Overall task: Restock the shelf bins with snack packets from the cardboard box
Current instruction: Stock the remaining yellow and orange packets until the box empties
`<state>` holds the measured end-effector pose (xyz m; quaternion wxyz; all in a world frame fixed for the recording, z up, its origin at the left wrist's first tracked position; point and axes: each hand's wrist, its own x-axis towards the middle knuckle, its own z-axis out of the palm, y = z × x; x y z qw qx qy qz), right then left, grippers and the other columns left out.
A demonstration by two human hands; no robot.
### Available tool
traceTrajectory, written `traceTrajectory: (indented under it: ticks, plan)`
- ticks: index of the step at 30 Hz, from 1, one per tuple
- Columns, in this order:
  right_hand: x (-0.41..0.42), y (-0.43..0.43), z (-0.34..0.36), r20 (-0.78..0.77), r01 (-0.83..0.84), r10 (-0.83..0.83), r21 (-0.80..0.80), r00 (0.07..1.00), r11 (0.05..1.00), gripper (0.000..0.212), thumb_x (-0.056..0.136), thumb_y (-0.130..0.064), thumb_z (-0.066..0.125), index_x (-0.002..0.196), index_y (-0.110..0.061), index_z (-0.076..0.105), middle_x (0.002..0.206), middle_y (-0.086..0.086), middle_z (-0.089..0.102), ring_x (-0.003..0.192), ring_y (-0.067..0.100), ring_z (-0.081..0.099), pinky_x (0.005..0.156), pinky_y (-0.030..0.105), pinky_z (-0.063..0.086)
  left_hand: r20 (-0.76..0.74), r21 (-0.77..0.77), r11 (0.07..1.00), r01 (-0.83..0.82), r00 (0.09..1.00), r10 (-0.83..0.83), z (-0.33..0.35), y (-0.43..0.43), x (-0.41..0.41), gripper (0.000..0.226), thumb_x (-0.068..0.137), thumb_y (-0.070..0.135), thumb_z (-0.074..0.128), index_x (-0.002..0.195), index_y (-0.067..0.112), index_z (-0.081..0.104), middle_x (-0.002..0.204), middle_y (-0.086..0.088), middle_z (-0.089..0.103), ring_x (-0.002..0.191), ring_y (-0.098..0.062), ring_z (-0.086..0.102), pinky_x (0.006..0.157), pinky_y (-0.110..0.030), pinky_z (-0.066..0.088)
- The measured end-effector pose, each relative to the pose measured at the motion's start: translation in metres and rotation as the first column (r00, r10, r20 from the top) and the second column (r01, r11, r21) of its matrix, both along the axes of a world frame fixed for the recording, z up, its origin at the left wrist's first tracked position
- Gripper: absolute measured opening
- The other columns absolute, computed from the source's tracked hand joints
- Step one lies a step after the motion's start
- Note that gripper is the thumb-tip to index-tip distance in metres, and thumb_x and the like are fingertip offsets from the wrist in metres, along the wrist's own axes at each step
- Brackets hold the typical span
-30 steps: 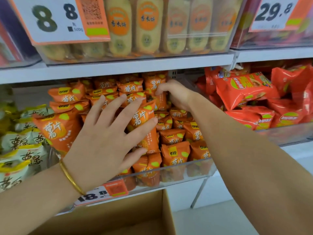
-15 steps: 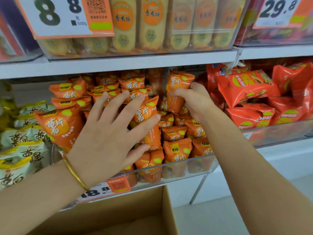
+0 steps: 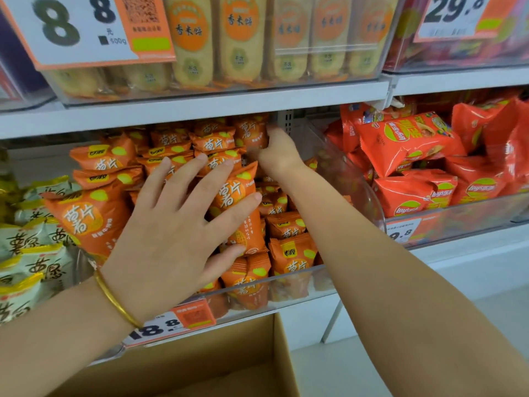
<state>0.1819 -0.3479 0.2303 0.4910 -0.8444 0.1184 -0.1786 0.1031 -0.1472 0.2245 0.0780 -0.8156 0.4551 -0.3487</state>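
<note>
While the left hand lies flat on the front stack of orange packets, fingers spread wide, the right hand is deep at the back of the clear bin, fingers curled on an upright packet. It sits just left of those fingers, long axis vertical. Likely next step is seating it in the rear row. The cardboard box is below.
</note>
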Motion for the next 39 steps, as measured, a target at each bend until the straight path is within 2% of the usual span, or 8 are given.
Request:
traceTrajectory:
  ticks: [9,13,17,22,25,30,33,39]
  plan:
    - [-0.015,0.007,-0.007,-0.075,-0.031,0.023,-0.106,0.997,0.994,0.047,0.094,-0.012,0.056,0.132,-0.004,0.029,0.130,0.016,0.050,0.122,0.029,0.049,0.094,0.031,0.038,-0.013,0.018,1.000,-0.021,1.000,0.021,0.001,0.000,-0.001,0.057,0.086,0.051,0.043,0.137,0.026,0.048,0.143,-0.020,0.042,0.130,-0.045,0.039,0.103,-0.064,0.029]
    - [-0.018,0.003,-0.003,-0.027,-0.021,0.022,0.034,0.999,0.999,0.055,0.092,-0.013,0.061,0.135,-0.004,0.028,0.132,0.014,0.050,0.121,0.026,0.049,0.087,0.023,0.035,-0.024,0.021,0.999,-0.025,0.999,0.026,0.002,0.000,-0.002,0.057,0.086,0.051,0.043,0.137,0.027,0.048,0.144,-0.020,0.041,0.130,-0.045,0.038,0.103,-0.064,0.029]
    - [-0.018,-0.002,-0.009,0.092,0.036,-0.045,0.105,0.995,0.994,0.035,0.093,-0.010,0.056,0.127,-0.004,0.048,0.126,0.013,0.057,0.119,0.026,0.053,0.097,0.029,0.042,-0.023,0.026,0.999,-0.026,0.999,0.026,0.002,0.000,-0.001,0.057,0.086,0.051,0.043,0.137,0.026,0.048,0.144,-0.020,0.041,0.131,-0.045,0.038,0.104,-0.064,0.029]
    - [-0.025,0.005,-0.016,0.191,0.035,-0.103,0.328,0.976,0.944,0.063,0.094,-0.006,0.055,0.148,-0.013,0.024,0.149,0.010,0.040,0.137,0.022,0.038,0.113,0.042,0.033,-0.012,0.022,1.000,-0.017,1.000,0.018,0.002,0.000,0.000,0.057,0.086,0.051,0.044,0.137,0.026,0.048,0.144,-0.020,0.041,0.130,-0.045,0.039,0.103,-0.064,0.030]
    - [-0.022,0.009,-0.016,0.198,-0.005,-0.051,0.272,0.979,0.962,0.058,0.095,-0.013,0.057,0.147,-0.015,0.031,0.143,0.007,0.047,0.132,0.020,0.043,0.111,0.037,0.035,-0.005,0.016,1.000,-0.015,1.000,0.015,0.001,0.000,0.000,0.058,0.085,0.051,0.045,0.137,0.026,0.047,0.143,-0.020,0.042,0.130,-0.045,0.039,0.103,-0.064,0.030]
    - [-0.012,0.004,-0.019,0.154,-0.052,0.023,0.185,0.988,0.981,0.071,0.088,0.002,0.059,0.150,-0.016,0.028,0.144,0.008,0.046,0.132,0.022,0.044,0.110,0.041,0.038,-0.005,-0.008,1.000,0.006,1.000,-0.006,0.001,-0.001,0.000,0.056,0.086,0.050,0.045,0.136,0.025,0.048,0.142,-0.021,0.043,0.129,-0.045,0.040,0.102,-0.065,0.030]
    - [-0.010,0.002,-0.021,0.157,-0.046,0.030,0.101,0.987,0.994,0.076,0.086,0.001,0.063,0.150,-0.017,0.026,0.144,0.008,0.046,0.132,0.024,0.044,0.110,0.041,0.038,0.003,-0.008,1.000,0.007,1.000,-0.007,0.000,-0.001,0.000,0.057,0.085,0.050,0.046,0.136,0.025,0.049,0.142,-0.021,0.043,0.129,-0.045,0.040,0.102,-0.065,0.030]
    - [-0.014,-0.005,-0.021,0.123,-0.070,0.055,0.120,0.991,0.990,0.087,0.080,-0.005,0.074,0.146,-0.011,0.018,0.141,0.010,0.046,0.129,0.025,0.046,0.107,0.046,0.041,0.014,0.009,1.000,-0.009,1.000,0.009,0.001,-0.001,-0.003,0.056,0.086,0.050,0.042,0.136,0.026,0.049,0.143,-0.021,0.042,0.130,-0.046,0.038,0.103,-0.067,0.027]
